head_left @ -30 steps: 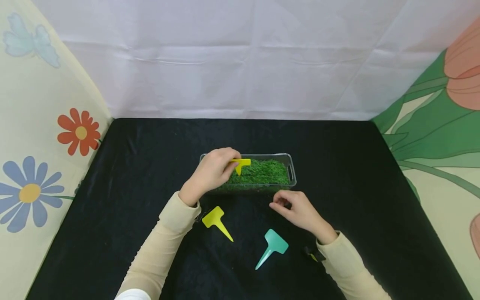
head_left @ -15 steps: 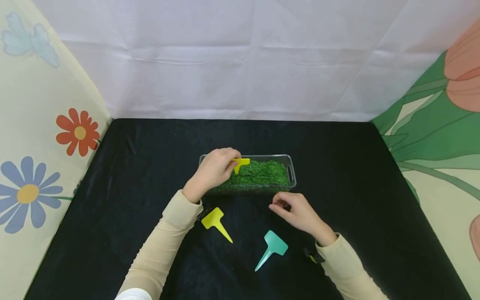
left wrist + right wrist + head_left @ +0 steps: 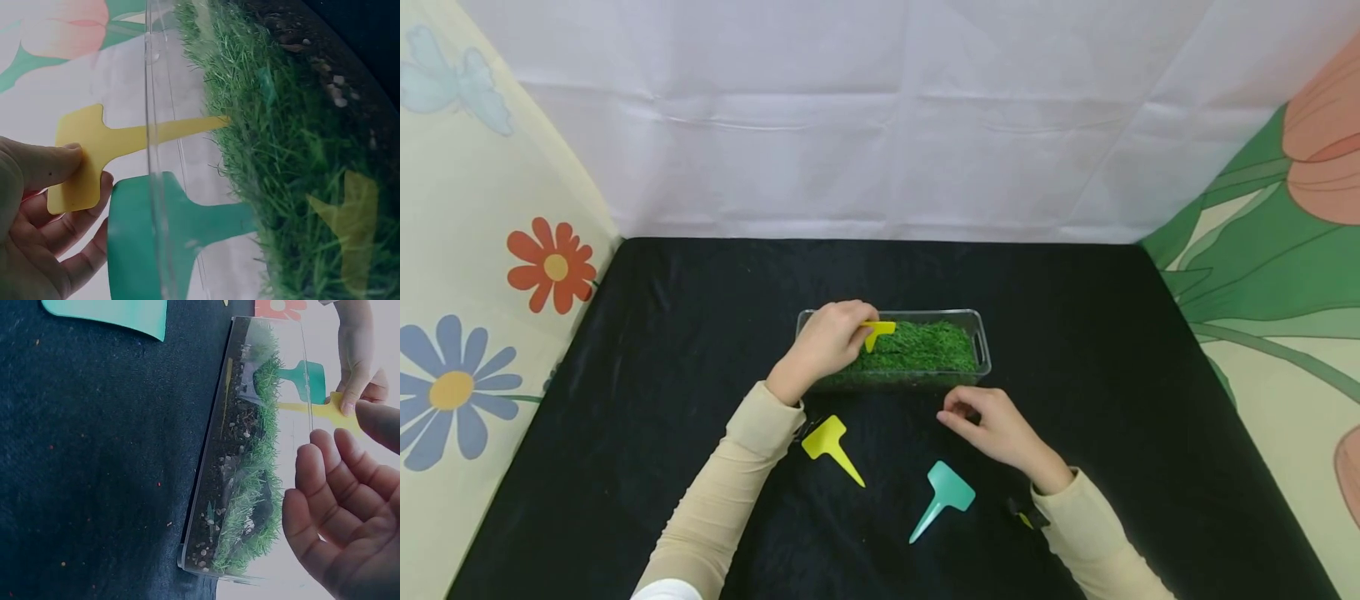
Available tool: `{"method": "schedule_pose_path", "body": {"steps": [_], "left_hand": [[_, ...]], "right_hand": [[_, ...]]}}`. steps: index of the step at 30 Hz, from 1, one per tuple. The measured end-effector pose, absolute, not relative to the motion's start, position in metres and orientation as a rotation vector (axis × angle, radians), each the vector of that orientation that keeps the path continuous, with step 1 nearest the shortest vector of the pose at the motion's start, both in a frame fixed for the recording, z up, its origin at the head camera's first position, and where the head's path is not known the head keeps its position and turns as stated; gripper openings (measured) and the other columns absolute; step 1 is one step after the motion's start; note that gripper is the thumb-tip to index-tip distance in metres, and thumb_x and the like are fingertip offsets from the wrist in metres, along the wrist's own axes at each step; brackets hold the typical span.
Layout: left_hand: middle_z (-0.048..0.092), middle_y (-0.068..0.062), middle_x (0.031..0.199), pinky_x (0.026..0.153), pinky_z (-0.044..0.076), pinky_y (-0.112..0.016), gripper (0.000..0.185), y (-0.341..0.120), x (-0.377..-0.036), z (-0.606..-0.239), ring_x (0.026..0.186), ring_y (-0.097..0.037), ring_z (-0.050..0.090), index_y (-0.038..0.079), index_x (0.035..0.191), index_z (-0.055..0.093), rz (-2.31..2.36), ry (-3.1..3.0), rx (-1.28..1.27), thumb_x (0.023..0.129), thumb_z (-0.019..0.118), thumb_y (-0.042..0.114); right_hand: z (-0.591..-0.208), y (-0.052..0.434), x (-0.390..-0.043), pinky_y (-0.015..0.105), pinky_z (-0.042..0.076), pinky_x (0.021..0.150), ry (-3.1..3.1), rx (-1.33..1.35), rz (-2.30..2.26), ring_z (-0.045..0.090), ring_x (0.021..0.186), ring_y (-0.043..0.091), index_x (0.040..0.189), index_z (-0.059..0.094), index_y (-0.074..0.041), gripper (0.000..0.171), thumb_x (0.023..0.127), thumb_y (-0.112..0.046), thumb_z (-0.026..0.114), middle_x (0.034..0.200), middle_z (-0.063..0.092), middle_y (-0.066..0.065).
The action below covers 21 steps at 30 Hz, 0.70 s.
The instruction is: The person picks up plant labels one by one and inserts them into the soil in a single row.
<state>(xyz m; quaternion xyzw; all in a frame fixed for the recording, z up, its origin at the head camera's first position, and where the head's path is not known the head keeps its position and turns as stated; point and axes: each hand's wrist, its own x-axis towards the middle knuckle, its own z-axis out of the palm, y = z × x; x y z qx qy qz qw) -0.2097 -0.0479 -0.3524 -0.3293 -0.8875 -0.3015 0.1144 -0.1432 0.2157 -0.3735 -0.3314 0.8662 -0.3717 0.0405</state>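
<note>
Your left hand (image 3: 826, 343) has its grip pinched on one yellow plant label (image 3: 877, 331), whose stake meets the grass at the left end of the one clear tray (image 3: 984, 350). A teal label (image 3: 164, 228) stands in the grass just beside it. Your right hand (image 3: 996, 427) hovers near the tray's front wall, fingers loosely curled, holding nothing. Two more labels lie on the table (image 3: 1112, 333): one yellow (image 3: 830, 443), one teal (image 3: 943, 495).
</note>
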Motion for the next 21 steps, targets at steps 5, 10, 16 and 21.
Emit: {"method": "schedule_pose_path", "body": {"steps": [5, 10, 16, 21], "left_hand": [[0.063, -0.007, 0.082, 0.064, 0.047, -0.028, 0.008, -0.0476, -0.2108, -0.3548, 0.068, -0.017, 0.056, 0.002, 0.091, 0.065, -0.882, -2.579, -0.973, 0.084, 0.061, -0.001], [0.063, -0.006, 0.08, 0.063, 0.046, -0.027, 0.007, -0.0469, -0.2115, -0.3572, 0.067, -0.017, 0.054, 0.003, 0.089, 0.065, -0.882, -2.563, -0.97, 0.084, 0.061, -0.001], [0.063, -0.006, 0.08, 0.063, 0.046, -0.027, 0.007, -0.046, -0.2115, -0.3587, 0.066, -0.017, 0.053, 0.002, 0.088, 0.065, -0.915, -2.551, -0.96, 0.083, 0.061, -0.001], [0.062, -0.006, 0.078, 0.062, 0.046, -0.026, 0.006, -0.0455, -0.2122, -0.3593, 0.065, -0.016, 0.053, 0.002, 0.087, 0.065, -0.929, -2.545, -0.968, 0.084, 0.061, -0.001]], "right_hand": [[-0.3742, 0.2155, -0.1428, 0.022, 0.046, 0.055, 2.656, -1.024, -1.144, 0.051, 0.06, 0.001, 0.079, 0.06, -0.013, 0.011, 0.081, -0.004, 0.067, 0.069, 0.055, -0.012], [-0.3747, 0.2154, -0.1425, 0.022, 0.046, 0.056, 2.656, -1.029, -1.147, 0.052, 0.061, 0.002, 0.079, 0.06, -0.013, 0.011, 0.081, -0.004, 0.067, 0.069, 0.056, -0.012], [-0.3757, 0.2162, -0.1423, 0.022, 0.046, 0.056, 2.649, -1.028, -1.154, 0.052, 0.061, 0.002, 0.079, 0.06, -0.013, 0.011, 0.081, -0.004, 0.067, 0.069, 0.056, -0.011], [-0.3766, 0.2169, -0.1426, 0.022, 0.046, 0.055, 2.65, -1.031, -1.16, 0.051, 0.061, 0.001, 0.08, 0.06, -0.013, 0.012, 0.08, -0.003, 0.067, 0.069, 0.056, -0.011]]}}
